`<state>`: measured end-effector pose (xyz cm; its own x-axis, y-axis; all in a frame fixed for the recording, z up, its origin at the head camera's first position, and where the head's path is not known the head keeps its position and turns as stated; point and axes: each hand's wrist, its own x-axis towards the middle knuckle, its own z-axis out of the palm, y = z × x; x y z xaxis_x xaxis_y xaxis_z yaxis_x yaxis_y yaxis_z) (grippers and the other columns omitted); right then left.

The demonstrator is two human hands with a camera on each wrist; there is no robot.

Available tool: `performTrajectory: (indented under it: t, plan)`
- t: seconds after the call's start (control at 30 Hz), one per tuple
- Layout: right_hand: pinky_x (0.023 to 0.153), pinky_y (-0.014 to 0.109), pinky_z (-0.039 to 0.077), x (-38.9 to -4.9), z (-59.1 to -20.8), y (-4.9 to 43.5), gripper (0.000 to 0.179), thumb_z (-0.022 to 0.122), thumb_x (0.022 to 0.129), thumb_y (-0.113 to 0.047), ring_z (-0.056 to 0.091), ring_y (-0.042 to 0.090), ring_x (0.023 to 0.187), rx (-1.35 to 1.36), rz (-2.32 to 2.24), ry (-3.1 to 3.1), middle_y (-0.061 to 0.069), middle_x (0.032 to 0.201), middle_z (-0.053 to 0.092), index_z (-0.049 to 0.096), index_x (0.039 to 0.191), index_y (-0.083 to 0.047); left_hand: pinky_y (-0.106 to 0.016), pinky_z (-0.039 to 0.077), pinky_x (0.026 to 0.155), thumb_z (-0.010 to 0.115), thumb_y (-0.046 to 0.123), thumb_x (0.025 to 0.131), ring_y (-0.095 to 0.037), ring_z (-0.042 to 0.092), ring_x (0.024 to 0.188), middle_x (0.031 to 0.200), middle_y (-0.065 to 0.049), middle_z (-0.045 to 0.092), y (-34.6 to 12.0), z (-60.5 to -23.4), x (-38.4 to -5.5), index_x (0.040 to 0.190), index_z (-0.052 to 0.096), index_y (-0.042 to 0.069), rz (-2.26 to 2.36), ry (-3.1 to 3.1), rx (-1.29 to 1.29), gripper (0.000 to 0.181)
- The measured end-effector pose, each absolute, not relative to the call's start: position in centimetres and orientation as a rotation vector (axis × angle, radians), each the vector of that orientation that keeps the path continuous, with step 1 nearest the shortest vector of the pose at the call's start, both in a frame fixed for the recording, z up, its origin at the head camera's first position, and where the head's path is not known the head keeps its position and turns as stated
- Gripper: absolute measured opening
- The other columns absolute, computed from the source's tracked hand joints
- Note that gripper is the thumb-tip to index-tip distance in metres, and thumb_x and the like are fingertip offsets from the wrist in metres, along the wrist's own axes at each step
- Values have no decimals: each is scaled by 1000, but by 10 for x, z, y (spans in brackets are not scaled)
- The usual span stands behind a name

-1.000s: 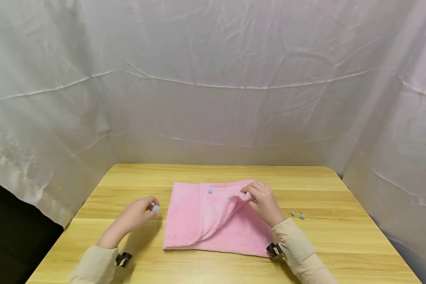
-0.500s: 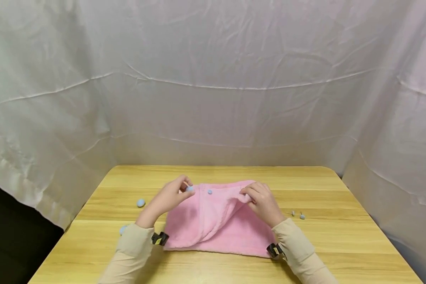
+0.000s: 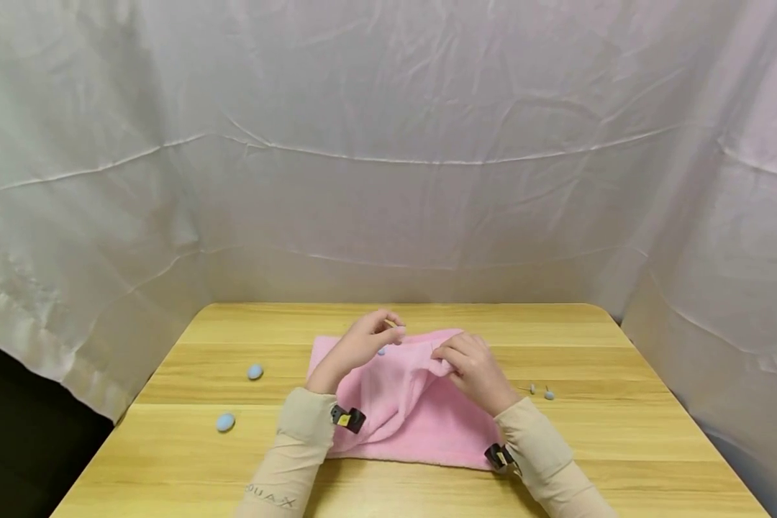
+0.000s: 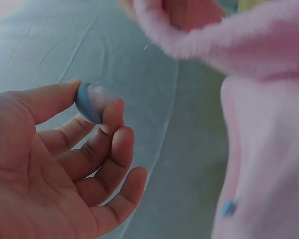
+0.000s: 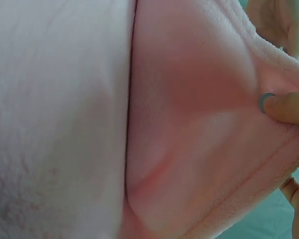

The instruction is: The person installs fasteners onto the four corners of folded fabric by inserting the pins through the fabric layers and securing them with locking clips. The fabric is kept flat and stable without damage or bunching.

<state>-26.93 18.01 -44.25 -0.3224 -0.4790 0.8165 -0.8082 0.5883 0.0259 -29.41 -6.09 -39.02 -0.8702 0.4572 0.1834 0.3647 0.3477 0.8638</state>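
Observation:
A folded pink plush cloth (image 3: pixel 440 432) lies on the table, its upper layer lifted at the right. My left hand (image 3: pixel 362 342), raised over the cloth's far edge, pinches a blue domed cap (image 4: pixel 87 102) with a whitish underside between thumb and fingers. My right hand (image 3: pixel 475 367) grips the lifted edge. Its thumb presses a small blue pin head (image 5: pixel 265 102) against the cloth, and a thin pin point (image 4: pixel 148 47) sticks out on the other face. Another small blue piece (image 4: pixel 228 208) sits on the cloth, close to my left hand in the head view.
Two blue domed caps (image 3: pixel 255 371) (image 3: pixel 225 422) lie on the wooden table (image 3: pixel 168 460) at the left. To the right of my right hand are two blue-headed pins (image 3: pixel 532 388) (image 3: pixel 549 395). Grey curtains (image 3: pixel 401 201) hang behind and at both sides.
My left hand has carried the blue cap from the table's left side rightward over the cloth, close to my right hand. My right hand has stayed almost still at the lifted edge.

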Motion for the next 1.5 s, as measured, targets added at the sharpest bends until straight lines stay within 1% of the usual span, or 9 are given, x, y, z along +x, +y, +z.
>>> performTrajectory:
  t: [0.17,0.33,0.57,0.73,0.9,0.97,1.1,1.37,1.5]
  plan:
    - [77,34,48,-268,-441,177,19,77,71,-10,61,16,86,1061,493,-1997,0,87,68,71,89,-11,-37,51,82,56,25,99,-34,63,93,97,-17,68,-40,-402,-299,112,62,4,1651,2396,754,25]
    - [80,33,49,-267,-441,175,19,77,72,-12,61,16,88,1068,496,-2023,-1,89,69,71,90,-12,-33,52,76,54,25,100,-29,62,86,97,-22,68,-26,-414,-303,112,62,0,1706,2378,693,29]
    - [84,35,49,-265,-440,173,18,78,71,-10,61,17,90,1091,485,-2028,-2,89,69,71,87,-12,-41,54,79,52,28,101,-40,61,90,97,-25,66,-20,-423,-304,111,63,-2,1733,2357,703,33]
    - [86,36,49,-265,-441,173,19,79,70,-11,61,18,90,1087,480,-2039,-1,89,68,70,87,-11,-42,54,79,50,28,102,-35,62,87,98,-27,65,-18,-422,-301,110,63,-1,1735,2341,712,32]
    - [85,37,50,-265,-441,174,19,78,70,-10,62,18,89,1091,480,-2025,-1,88,69,70,87,-11,-43,53,80,50,28,102,-42,61,92,96,-24,65,-18,-421,-300,110,63,1,1725,2337,698,31]
    - [85,37,50,-265,-441,174,19,78,70,-10,62,18,89,1093,478,-2020,-1,88,69,70,87,-11,-39,52,79,50,29,102,-40,61,91,95,-21,66,-18,-421,-299,110,64,2,1717,2342,694,31]
    - [84,37,50,-266,-441,175,21,78,69,-9,62,18,89,1096,483,-2002,0,89,69,70,88,-10,-30,50,75,52,30,101,-26,62,85,94,-16,67,-19,-420,-298,109,64,4,1698,2346,706,30]
    - [76,33,46,-267,-443,175,22,78,68,-6,61,17,87,1066,492,-1990,0,88,68,69,86,-11,-33,50,79,53,26,101,-16,59,85,95,-14,68,-19,-421,-297,109,64,5,1647,2388,774,25]
    - [74,32,45,-267,-443,175,22,77,67,-4,60,16,86,1039,484,-1995,-1,87,67,68,84,-13,-30,50,80,53,27,101,-14,59,87,96,-10,68,-19,-421,-297,107,64,7,1625,2427,789,24]
